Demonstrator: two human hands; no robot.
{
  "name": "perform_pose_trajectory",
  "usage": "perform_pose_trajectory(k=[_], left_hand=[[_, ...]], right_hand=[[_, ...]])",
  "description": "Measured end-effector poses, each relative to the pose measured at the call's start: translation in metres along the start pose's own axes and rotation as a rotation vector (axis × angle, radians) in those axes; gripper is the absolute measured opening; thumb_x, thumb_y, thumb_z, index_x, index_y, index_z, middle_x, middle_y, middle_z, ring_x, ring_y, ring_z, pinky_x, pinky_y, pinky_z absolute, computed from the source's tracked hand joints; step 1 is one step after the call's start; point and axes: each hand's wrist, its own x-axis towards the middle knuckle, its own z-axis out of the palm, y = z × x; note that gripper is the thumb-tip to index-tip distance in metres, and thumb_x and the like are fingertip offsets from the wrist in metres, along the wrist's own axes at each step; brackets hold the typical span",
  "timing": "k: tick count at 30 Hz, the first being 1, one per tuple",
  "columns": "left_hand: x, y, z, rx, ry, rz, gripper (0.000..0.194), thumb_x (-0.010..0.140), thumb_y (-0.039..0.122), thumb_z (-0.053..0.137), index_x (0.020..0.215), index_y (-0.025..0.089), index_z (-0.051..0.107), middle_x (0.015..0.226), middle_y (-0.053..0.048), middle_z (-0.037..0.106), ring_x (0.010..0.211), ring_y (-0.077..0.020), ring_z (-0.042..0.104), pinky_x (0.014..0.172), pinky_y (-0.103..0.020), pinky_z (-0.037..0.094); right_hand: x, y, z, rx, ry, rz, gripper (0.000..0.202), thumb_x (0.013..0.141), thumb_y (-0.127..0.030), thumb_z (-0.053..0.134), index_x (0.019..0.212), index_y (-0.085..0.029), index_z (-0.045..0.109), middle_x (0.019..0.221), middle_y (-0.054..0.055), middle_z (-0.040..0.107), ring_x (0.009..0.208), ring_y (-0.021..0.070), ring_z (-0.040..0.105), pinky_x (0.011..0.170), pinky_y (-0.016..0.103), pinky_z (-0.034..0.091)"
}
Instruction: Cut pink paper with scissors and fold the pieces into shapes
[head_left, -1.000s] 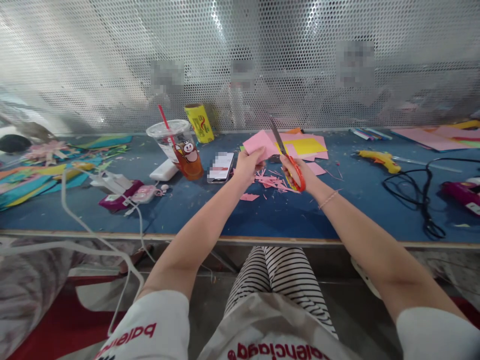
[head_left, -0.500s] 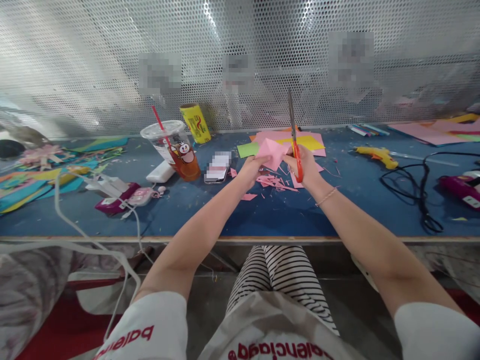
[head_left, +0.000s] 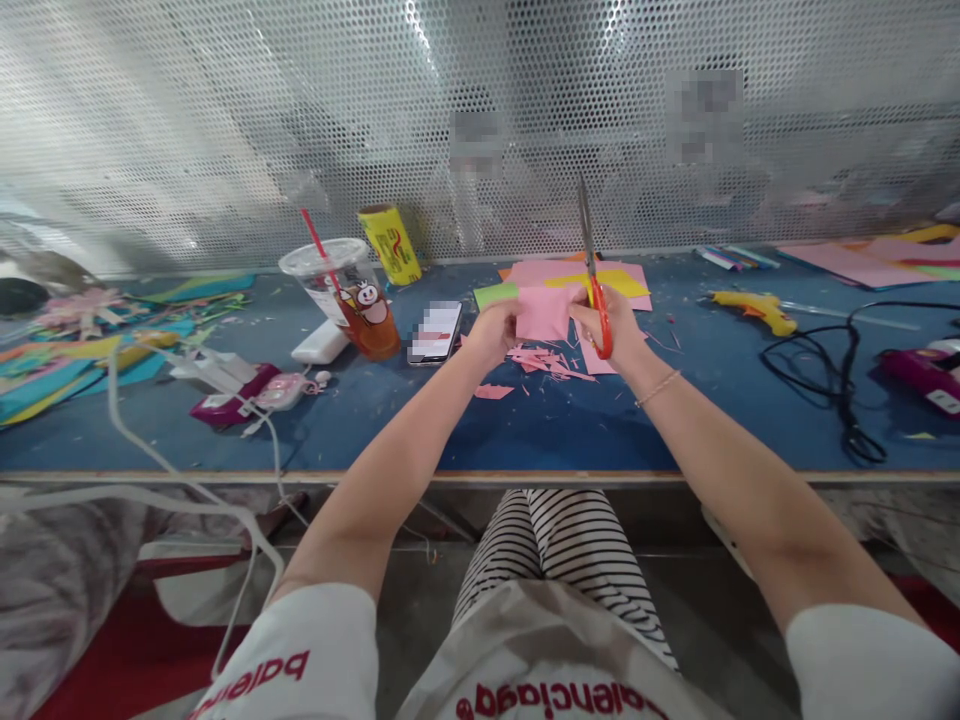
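A flat pink paper (head_left: 544,313) is stretched between my two hands. Its left edge is pinched by my left hand (head_left: 496,333). My right hand (head_left: 616,325) has the paper's right side at its fingertips and also carries orange-handled scissors (head_left: 602,322), blades pointing up and away from me. Pink paper scraps (head_left: 550,362) lie on the blue table just below the paper. Behind it are a green sheet (head_left: 495,294), a yellow sheet (head_left: 624,285) and larger pink sheets.
Left of my hands are a phone (head_left: 435,332), a drink cup (head_left: 360,312), a yellow roll (head_left: 391,246) and a white block (head_left: 321,343). A yellow glue gun (head_left: 756,310) with a black cable (head_left: 846,385) lies right. A perforated metal panel rises behind the table.
The pink paper, creased and turned cornerwise before, is now squared and flatter between my hands. My hands have moved slightly, and the scissors have shifted a little to the right.
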Motion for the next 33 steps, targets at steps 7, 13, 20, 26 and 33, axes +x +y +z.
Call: perform_pose_trajectory(k=[7, 13, 20, 26, 33], left_hand=[[0.0, 0.002, -0.005, -0.042, -0.13, -0.094, 0.01, 0.06, 0.017, 0.053, 0.069, 0.014, 0.056, 0.055, -0.002, 0.052, 0.054, -0.0126, 0.052, 0.06, -0.032, 0.052], [0.0, 0.002, -0.006, -0.06, -0.137, -0.121, 0.005, 0.061, 0.017, 0.054, 0.066, 0.016, 0.051, 0.054, -0.001, 0.049, 0.054, -0.0118, 0.05, 0.059, -0.033, 0.053], [-0.003, 0.001, -0.004, 0.021, -0.196, -0.065, 0.01, 0.06, 0.011, 0.055, 0.07, 0.014, 0.056, 0.06, -0.002, 0.053, 0.055, -0.01, 0.051, 0.06, -0.031, 0.053], [0.0, -0.003, -0.004, 0.144, -0.167, 0.019, 0.019, 0.056, 0.006, 0.059, 0.074, 0.013, 0.061, 0.06, 0.001, 0.054, 0.053, -0.0084, 0.053, 0.057, -0.028, 0.053], [0.001, -0.002, -0.004, 0.159, -0.117, 0.031, 0.018, 0.054, 0.0, 0.054, 0.067, 0.013, 0.056, 0.05, 0.006, 0.046, 0.047, -0.0044, 0.047, 0.064, -0.028, 0.054]], right_hand=[[-0.002, -0.008, 0.002, 0.081, 0.047, 0.08, 0.02, 0.068, -0.019, 0.055, 0.075, -0.022, 0.036, 0.071, -0.004, 0.051, 0.041, 0.0032, 0.035, 0.04, 0.023, 0.03], [-0.001, -0.007, -0.001, 0.096, 0.023, 0.063, 0.019, 0.067, -0.016, 0.053, 0.073, -0.021, 0.035, 0.073, -0.003, 0.052, 0.042, 0.003, 0.035, 0.04, 0.022, 0.031], [-0.002, -0.013, 0.002, 0.091, 0.057, 0.091, 0.021, 0.066, -0.015, 0.055, 0.073, -0.021, 0.036, 0.076, -0.002, 0.052, 0.044, 0.0039, 0.038, 0.041, 0.023, 0.031], [0.008, 0.0, -0.013, -0.356, 0.027, 0.1, 0.016, 0.071, -0.028, 0.058, 0.074, -0.019, 0.045, 0.068, 0.002, 0.055, 0.05, 0.0109, 0.046, 0.048, 0.027, 0.036], [0.007, 0.026, -0.04, -1.129, -0.297, 0.119, 0.023, 0.073, -0.035, 0.053, 0.069, -0.014, 0.061, 0.076, 0.017, 0.065, 0.076, 0.0275, 0.062, 0.065, 0.034, 0.041]])
